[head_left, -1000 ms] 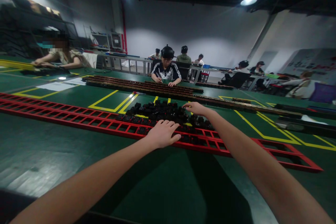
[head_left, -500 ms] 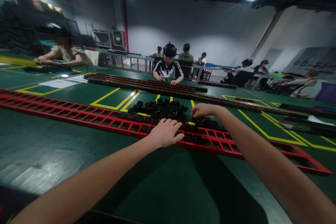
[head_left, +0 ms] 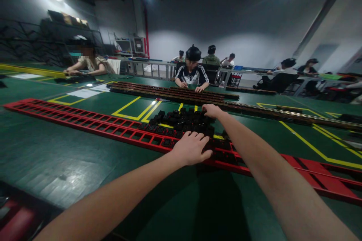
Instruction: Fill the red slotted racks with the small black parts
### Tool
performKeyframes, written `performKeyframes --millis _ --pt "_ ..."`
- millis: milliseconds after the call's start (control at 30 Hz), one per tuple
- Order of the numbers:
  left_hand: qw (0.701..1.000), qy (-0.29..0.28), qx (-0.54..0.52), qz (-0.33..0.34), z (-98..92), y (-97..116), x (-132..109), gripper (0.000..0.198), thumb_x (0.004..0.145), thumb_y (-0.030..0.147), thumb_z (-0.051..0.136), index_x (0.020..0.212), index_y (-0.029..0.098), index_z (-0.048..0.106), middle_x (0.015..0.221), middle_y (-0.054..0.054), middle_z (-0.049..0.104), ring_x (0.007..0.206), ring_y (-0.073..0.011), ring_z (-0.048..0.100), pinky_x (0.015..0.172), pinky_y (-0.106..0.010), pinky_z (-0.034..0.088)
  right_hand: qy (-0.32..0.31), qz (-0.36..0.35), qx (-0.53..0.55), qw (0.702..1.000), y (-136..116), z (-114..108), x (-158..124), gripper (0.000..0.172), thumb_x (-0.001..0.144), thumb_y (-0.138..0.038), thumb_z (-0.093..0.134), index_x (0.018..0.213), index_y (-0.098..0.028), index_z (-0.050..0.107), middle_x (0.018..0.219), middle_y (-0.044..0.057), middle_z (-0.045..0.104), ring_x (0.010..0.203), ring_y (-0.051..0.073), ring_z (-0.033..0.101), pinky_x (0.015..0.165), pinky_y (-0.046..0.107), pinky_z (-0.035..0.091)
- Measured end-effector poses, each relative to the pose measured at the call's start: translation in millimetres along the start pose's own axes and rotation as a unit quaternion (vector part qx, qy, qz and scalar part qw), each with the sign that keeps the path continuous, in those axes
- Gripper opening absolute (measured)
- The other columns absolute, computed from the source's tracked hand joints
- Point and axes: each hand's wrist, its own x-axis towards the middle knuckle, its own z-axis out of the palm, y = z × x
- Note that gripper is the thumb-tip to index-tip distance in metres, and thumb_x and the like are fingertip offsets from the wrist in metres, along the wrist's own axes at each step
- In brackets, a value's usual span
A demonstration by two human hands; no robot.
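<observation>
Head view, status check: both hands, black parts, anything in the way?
Left hand flat on red rack. Right hand on black parts pile, grip unclear. Nothing blocking either hand.

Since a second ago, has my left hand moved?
No. The left hand still rests on the red rack, at the same spot just in front of the pile of black parts.

Open green table near the body, red slotted frame across it, black parts pile just beyond.
</observation>
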Motion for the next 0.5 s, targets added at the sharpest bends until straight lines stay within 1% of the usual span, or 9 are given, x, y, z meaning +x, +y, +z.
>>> performKeyframes --millis 33,100,167,233,300,367,400,433,500 --pt "1.0 -0.002 -0.002 0.0 0.0 -0.1 0.2 0.054 0.1 0.055 0.037 0.137 0.019 0.053 0.13 -0.01 0.063 0.118 -0.0294 0.057 0.102 -0.046 0.041 0.017 0.011 -0.004 1.0 2.5 -1.0 -3.1 0.032 0.077 -0.02 0.064 0.109 -0.02 0.068 0.11 0.011 0.072 0.102 0.026 0.065 0.086 0.033 0.047" --pt "1.0 -0.007 -0.005 -0.001 0.4 -0.7 0.4 0.056 0.1 0.056 0.034 0.14 0.019 0.051 0.132 -0.01 0.062 0.12 -0.0294 0.056 0.103 -0.046 0.04 0.06 0.041 -0.005 0.997 9.8 -6.2 -13.5 0.033 0.081 -0.025 0.061 0.114 -0.018 0.064 0.111 0.012 0.071 0.1 0.026 0.064 0.085 0.033 0.046" --pt "1.0 -0.01 -0.009 -0.001 1.2 -1.4 0.4 0.057 0.101 0.057 0.033 0.141 0.02 0.05 0.133 -0.011 0.061 0.12 -0.0295 0.055 0.103 -0.046 0.04 0.124 0.075 0.027 0.989 19.4 -13.4 -29.1 0.035 0.082 -0.026 0.059 0.115 -0.017 0.061 0.106 0.012 0.071 0.093 0.024 0.064 0.079 0.031 0.046" --pt "1.0 -0.008 -0.012 0.003 2.7 -2.4 0.6 0.058 0.101 0.057 0.032 0.141 0.019 0.05 0.134 -0.011 0.061 0.121 -0.0296 0.055 0.104 -0.047 0.04 0.192 0.1 0.078 0.973 30.4 -19.2 -49.9 0.03 0.08 -0.025 0.059 0.108 -0.015 0.063 0.097 0.01 0.071 0.085 0.023 0.063 0.075 0.03 0.046" --pt "1.0 -0.003 -0.013 0.006 4.3 -3.3 0.9 0.059 0.101 0.058 0.031 0.142 0.019 0.05 0.134 -0.011 0.061 0.121 -0.0297 0.055 0.103 -0.046 0.04 0.239 0.115 0.118 0.957 41.5 -21.6 -74.6 0.021 0.08 -0.022 0.056 0.098 -0.014 0.065 0.089 0.009 0.07 0.08 0.021 0.062 0.075 0.029 0.046" --pt "1.0 -0.003 -0.013 0.007 5.5 -4.1 1.1 0.058 0.101 0.057 0.032 0.142 0.019 0.05 0.135 -0.011 0.061 0.121 -0.0296 0.055 0.103 -0.046 0.04 0.258 0.129 0.126 0.949 51.0 -20.3 -99.6 0.015 0.079 -0.021 0.055 0.087 -0.015 0.066 0.082 0.008 0.069 0.077 0.021 0.061 0.074 0.031 0.047" --pt "1.0 -0.003 -0.013 0.007 5.7 -4.3 1.2 0.058 0.101 0.057 0.032 0.142 0.019 0.05 0.136 -0.011 0.061 0.121 -0.0295 0.056 0.103 -0.046 0.04 0.256 0.126 0.13 0.949 54.6 -18.6 -110.7 0.015 0.078 -0.02 0.055 0.087 -0.016 0.066 0.083 0.008 0.07 0.078 0.021 0.062 0.075 0.031 0.047" --pt "1.0 -0.004 -0.013 0.006 5.7 -4.6 1.2 0.057 0.101 0.056 0.032 0.142 0.02 0.05 0.137 -0.011 0.06 0.122 -0.0296 0.055 0.103 -0.046 0.04 0.251 0.126 0.137 0.95 57.2 -16.7 -120.1 0.017 0.079 -0.019 0.055 0.09 -0.016 0.067 0.085 0.008 0.071 0.079 0.021 0.062 0.077 0.031 0.048" --pt "1.0 -0.005 -0.012 0.009 5.1 -4.9 1.1 0.057 0.102 0.056 0.032 0.142 0.019 0.05 0.139 -0.01 0.059 0.123 -0.0297 0.055 0.103 -0.047 0.04 0.213 0.121 0.15 0.958 59.2 -12.6 -132.6 0.025 0.08 -0.016 0.054 0.101 -0.015 0.067 0.093 0.008 0.073 0.084 0.02 0.065 0.08 0.03 0.049"
